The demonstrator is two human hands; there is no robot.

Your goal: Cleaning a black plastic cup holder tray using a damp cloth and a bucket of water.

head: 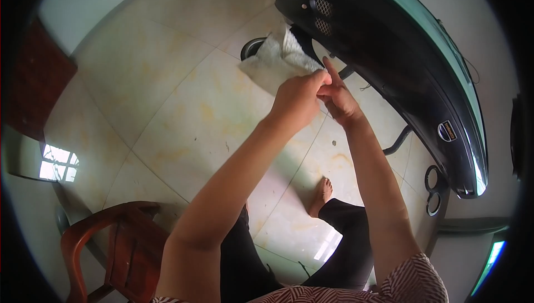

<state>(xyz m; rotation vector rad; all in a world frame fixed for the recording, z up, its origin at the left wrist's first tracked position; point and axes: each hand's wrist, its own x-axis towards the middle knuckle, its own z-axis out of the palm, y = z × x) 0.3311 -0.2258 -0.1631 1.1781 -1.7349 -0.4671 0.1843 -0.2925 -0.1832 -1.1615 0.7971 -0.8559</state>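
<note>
My left hand [297,99] has its fingers closed at the edge of a white cloth [271,63], which looks like a towel. The cloth hangs away from me above the tiled floor. My right hand [343,102] meets the left one at the fingertips, one finger pointing outward. Whether it also grips the cloth is hidden where the fingers overlap. Past the cloth, a dark round rim [250,47] shows, partly covered by it.
A large black curved unit [388,61] with mesh grilles and a pale green edge fills the right side, on curved dark legs [398,141]. Black rings [433,178] sit beneath its near end. A wooden armchair [135,244] is at lower left, and reddish-brown furniture [39,82] at far left.
</note>
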